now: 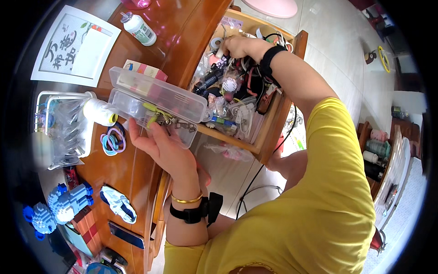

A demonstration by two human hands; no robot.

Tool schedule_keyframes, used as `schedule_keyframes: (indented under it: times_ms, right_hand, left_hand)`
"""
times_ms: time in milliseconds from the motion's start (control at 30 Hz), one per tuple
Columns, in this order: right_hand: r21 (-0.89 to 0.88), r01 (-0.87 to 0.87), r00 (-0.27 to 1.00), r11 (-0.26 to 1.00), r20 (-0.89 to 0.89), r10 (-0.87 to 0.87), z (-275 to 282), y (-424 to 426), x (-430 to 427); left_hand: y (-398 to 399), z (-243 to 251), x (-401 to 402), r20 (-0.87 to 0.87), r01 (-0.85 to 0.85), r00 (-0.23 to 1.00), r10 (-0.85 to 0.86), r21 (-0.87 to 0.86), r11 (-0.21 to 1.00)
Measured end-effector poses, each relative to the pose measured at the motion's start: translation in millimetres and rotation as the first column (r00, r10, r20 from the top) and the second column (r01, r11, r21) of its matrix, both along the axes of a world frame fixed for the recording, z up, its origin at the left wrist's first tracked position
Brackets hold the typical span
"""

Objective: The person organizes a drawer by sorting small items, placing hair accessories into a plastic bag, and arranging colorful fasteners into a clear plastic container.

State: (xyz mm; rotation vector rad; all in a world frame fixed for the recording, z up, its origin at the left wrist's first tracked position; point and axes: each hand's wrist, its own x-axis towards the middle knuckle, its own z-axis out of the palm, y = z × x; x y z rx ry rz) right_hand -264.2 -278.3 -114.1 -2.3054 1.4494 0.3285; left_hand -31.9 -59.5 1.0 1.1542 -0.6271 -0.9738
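My left hand (167,150) holds a clear plastic pencil-case-like box (119,101) by its near side, its hinged lid (157,94) raised. Inside the box lie yellow-green cords (154,111) and small metal clasps (184,126). Over the far part of an open wooden drawer (255,148), my right hand (236,47) reaches down among the clutter. A small white piece (220,53) shows at its fingertips; whether it is gripped cannot be told. Around it are a white tape roll (215,42), tangled cables, plastic bags and a blue-green packet (220,120).
On the brown wooden table (137,171) stand a white bottle (140,29), a thread cone (99,112) by a white wire rack (65,94), hair ties (113,140), a phone (126,234) and a blue brick figure (70,202). A black cable (251,181) hangs beside the drawer.
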Motion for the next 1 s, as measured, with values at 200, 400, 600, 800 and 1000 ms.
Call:
schedule_keyframes:
  times_ms: [200,400,600,800,1000]
  right_hand:
    - [-0.048,0.023,1.0,0.999,-0.008,-0.024,-28.0,-10.0,5.8]
    - [0.034,0.117,0.988,0.993,0.097,-0.12,-28.2,-17.9,-11.7]
    - [-0.149,0.025,1.0,0.989,-0.004,-0.026,-31.2,-2.1,8.4]
    - [-0.148,0.046,0.997,0.988,0.07,-0.036,-56.4,-28.1,0.1]
    - [-0.131,0.198,0.968,0.971,-0.131,-0.215,-72.9,-41.5,6.4]
  left_hand:
    - [-1.0,-2.6,0.6,0.041,-0.023,0.999,0.023,-0.005,1.0]
    - [-0.7,1.0,-4.1,-0.008,-0.022,1.0,0.022,-0.032,0.999]
    - [-1.3,-4.9,-2.2,-0.003,-0.016,1.0,0.016,-0.064,0.998]
    - [-2.0,-7.1,-6.1,0.001,-0.014,1.0,0.014,-0.059,0.998]
    - [-2.8,-9.0,-6.3,0.071,0.021,0.997,-0.019,-0.025,0.999]
